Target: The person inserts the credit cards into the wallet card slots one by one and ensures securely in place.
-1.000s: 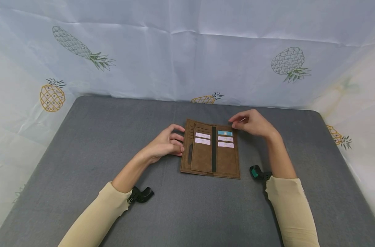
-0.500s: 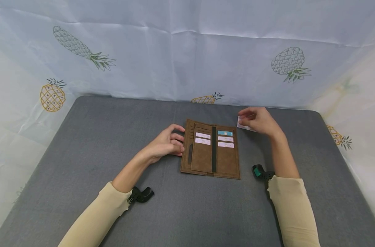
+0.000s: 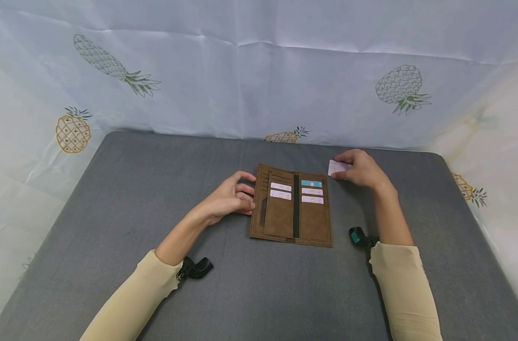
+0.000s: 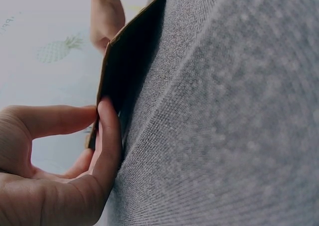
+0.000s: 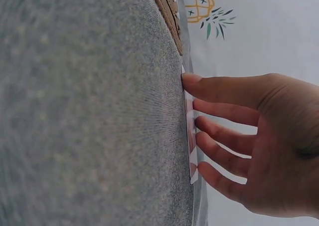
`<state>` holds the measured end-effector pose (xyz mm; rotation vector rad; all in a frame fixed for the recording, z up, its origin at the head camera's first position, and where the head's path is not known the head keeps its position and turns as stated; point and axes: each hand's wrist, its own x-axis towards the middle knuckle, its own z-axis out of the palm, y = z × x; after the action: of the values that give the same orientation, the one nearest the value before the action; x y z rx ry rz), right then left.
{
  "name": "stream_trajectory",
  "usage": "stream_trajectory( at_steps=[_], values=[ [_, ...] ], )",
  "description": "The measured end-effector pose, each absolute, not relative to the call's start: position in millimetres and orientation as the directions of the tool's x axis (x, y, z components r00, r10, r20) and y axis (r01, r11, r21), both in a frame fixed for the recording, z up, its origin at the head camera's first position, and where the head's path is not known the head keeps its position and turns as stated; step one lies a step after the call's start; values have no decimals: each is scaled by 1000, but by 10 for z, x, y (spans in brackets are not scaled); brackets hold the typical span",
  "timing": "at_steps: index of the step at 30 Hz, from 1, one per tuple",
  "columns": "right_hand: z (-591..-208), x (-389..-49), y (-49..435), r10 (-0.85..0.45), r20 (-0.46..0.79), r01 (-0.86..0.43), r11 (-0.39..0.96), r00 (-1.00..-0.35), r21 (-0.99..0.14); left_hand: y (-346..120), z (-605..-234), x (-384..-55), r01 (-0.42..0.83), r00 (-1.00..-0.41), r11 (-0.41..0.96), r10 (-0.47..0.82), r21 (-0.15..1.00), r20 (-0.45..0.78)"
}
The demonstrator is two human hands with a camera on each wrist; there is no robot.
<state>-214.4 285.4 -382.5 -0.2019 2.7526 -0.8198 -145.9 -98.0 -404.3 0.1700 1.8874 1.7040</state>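
Observation:
A brown bifold wallet (image 3: 314, 222) lies unfolded mid-table in the head view. Pale pink cards (image 3: 280, 194) and a blue card (image 3: 311, 183) peek out of its slots. My left hand (image 3: 225, 199) grips the wallet's left edge, thumb on one face and fingers behind it, as the left wrist view shows. Just beyond the wallet's upper right corner, my right hand (image 3: 361, 169) holds a loose pale pink card (image 3: 338, 167) by its edges. Low against the tabletop, that card appears edge-on (image 5: 191, 151) in the right wrist view, thumb at one end and fingertips along it.
Grey cloth covers the table (image 3: 259, 293). A white curtain (image 3: 310, 85) with pineapple prints hangs right behind the far edge and along both sides. Black wrist mounts (image 3: 197, 269) jut from both sleeves, low over the cloth.
My right hand has moved from the wallet's upper right corner a little rightward. A pale pink card has come into view under its fingers and now shows more. The left hand stays put.

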Motion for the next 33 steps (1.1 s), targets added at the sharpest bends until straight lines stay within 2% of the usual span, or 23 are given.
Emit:
stream_trajectory(
  at_steps=[5,16,27,33],
  values=[
    [-3832,-2144,2844,-194,-199,-61,846,-961,-530,-986,-4039,-1460,-283,-821,180,462,942,-335],
    [-3812,-2097,2807,-131,-247,16,855,-960,-518,-990,-4044,-1460,-277,-822,177,465,944,-329],
    [-3777,-2109,2849,-234,-245,-57,823,-941,-566,-982,-4057,-1460,-283,-819,167,470,945,-328],
    [-3759,-2094,2829,-286,-187,-104,760,-940,-642,-982,-4053,-1458,-281,-819,168,471,945,-328]
  ],
)
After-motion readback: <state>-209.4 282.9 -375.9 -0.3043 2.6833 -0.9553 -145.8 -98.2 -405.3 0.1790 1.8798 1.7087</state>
